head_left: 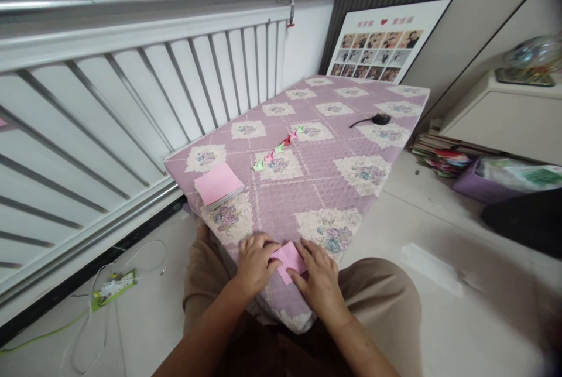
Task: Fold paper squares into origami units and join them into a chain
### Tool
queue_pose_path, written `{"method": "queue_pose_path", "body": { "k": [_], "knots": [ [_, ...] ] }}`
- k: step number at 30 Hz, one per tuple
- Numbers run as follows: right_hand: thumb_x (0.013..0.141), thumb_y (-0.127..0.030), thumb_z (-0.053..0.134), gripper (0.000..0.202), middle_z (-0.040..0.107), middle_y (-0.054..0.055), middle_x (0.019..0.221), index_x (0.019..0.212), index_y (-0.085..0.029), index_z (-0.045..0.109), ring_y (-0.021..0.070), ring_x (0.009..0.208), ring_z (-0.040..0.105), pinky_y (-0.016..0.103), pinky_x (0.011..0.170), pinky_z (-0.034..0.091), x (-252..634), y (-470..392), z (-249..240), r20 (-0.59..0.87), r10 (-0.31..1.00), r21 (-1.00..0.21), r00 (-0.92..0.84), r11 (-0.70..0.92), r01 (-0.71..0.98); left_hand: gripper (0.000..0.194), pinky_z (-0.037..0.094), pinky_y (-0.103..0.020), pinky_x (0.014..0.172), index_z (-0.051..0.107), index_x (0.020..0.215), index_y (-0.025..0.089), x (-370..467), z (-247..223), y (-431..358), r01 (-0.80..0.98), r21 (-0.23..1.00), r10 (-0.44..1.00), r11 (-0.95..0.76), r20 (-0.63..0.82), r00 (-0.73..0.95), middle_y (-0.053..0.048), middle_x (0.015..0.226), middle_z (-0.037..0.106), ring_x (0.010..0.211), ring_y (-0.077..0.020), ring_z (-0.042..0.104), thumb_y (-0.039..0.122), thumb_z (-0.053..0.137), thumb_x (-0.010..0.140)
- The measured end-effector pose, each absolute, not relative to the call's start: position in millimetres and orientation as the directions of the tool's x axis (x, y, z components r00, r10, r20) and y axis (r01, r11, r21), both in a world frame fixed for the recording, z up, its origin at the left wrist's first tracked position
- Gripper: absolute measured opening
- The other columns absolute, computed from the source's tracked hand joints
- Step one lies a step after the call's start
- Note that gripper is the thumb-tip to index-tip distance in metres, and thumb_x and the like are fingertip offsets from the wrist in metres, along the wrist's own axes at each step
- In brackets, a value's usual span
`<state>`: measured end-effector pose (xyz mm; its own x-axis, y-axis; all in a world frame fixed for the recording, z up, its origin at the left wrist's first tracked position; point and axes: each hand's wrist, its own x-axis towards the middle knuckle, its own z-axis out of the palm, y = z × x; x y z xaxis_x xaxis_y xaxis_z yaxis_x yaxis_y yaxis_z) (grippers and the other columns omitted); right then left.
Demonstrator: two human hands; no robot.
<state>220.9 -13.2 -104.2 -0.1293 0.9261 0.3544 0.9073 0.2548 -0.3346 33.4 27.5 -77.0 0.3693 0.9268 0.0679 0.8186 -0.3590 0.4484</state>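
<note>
A small pink paper (290, 261) lies near the front corner of the cloth-covered table (316, 178). My left hand (258, 263) has its thumb and fingers around the paper's left corner. On the right side, my right hand (319, 274) grips the other edge between thumb and fingers. To the left rests a stack of pink paper sheets (218, 184). A slanting row of small folded paper pieces (280, 147), green, pink and red, sits further back at the middle.
Toward the table's right rear is a black round object (381, 119) with a strap-like tail. A white railing (175, 84) borders the left side. A photo board (381, 43) stands behind. On the floor are a power strip (115, 289) with cables and a purple bin (480, 182).
</note>
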Motion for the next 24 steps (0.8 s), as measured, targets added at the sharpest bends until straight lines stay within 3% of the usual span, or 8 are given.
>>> {"method": "queue_pose_path", "body": {
  "k": [11, 15, 19, 24],
  "knots": [
    [0.085, -0.038, 0.059, 0.050, 0.056, 0.010, 0.129, 0.132, -0.025, 0.047, 0.0255, 0.117, 0.051, 0.043, 0.095, 0.033, 218.2, -15.6, -99.3, 0.382, 0.911, -0.344, -0.156, 0.297, 0.891, 0.033, 0.029, -0.041, 0.095, 0.060, 0.114, 0.035, 33.1, -79.2, 26.6, 0.801, 0.473, 0.925, -0.366, 0.094, 0.367, 0.000, 0.118, 0.055, 0.109, -0.0220, 0.046, 0.031, 0.063, 0.081],
    [0.085, -0.034, 0.060, 0.035, 0.059, 0.010, 0.125, 0.117, -0.022, 0.056, 0.0252, 0.115, 0.053, 0.045, 0.096, 0.031, 216.6, -16.2, -100.7, 0.402, 0.902, -0.354, -0.157, 0.311, 0.882, 0.035, 0.029, -0.041, 0.094, 0.058, 0.116, 0.035, 32.8, -79.3, 26.7, 0.793, 0.470, 0.917, -0.387, 0.109, 0.383, 0.000, 0.119, 0.055, 0.109, -0.0218, 0.046, 0.028, 0.061, 0.082],
    [0.083, -0.034, 0.061, 0.016, 0.060, 0.011, 0.123, 0.093, -0.021, 0.060, 0.0262, 0.114, 0.053, 0.047, 0.096, 0.030, 216.2, -16.5, -101.0, 0.389, 0.911, -0.394, -0.136, 0.297, 0.870, 0.021, 0.030, -0.040, 0.094, 0.062, 0.102, 0.029, 33.3, -78.2, 25.5, 0.794, 0.468, 0.917, -0.387, 0.111, 0.382, 0.000, 0.115, 0.056, 0.107, -0.0215, 0.046, 0.028, 0.061, 0.082],
    [0.081, -0.034, 0.061, 0.020, 0.058, 0.012, 0.125, 0.097, -0.022, 0.060, 0.0268, 0.114, 0.052, 0.045, 0.093, 0.034, 217.6, -14.2, -98.6, 0.349, 0.928, -0.418, -0.126, 0.275, 0.866, 0.020, 0.030, -0.039, 0.094, 0.060, 0.100, 0.028, 32.9, -76.4, 27.7, 0.798, 0.468, 0.919, -0.379, 0.091, 0.383, 0.000, 0.111, 0.056, 0.107, -0.0207, 0.046, 0.029, 0.063, 0.081]
  ]
}}
